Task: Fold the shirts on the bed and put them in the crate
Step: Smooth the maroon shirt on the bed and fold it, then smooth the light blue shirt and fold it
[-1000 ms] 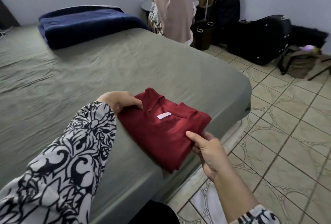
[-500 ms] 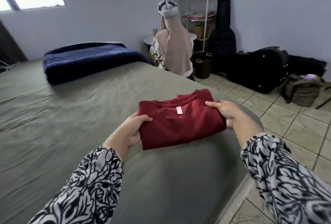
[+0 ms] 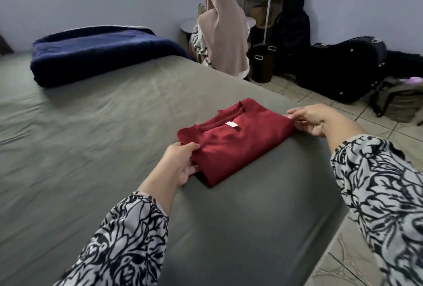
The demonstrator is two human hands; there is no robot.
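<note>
The folded red shirt (image 3: 233, 144) lies between your 2 hands on the bed (image 3: 103, 130), near its edge. Your left hand (image 3: 180, 162) pinches the shirt's near left side, thumb on top; your right hand (image 3: 313, 121) pinches its far right corner. To lift it well, slide your fingers fully underneath both sides, keep the fold flat and level, then carry it over. No crate shows here.
</note>
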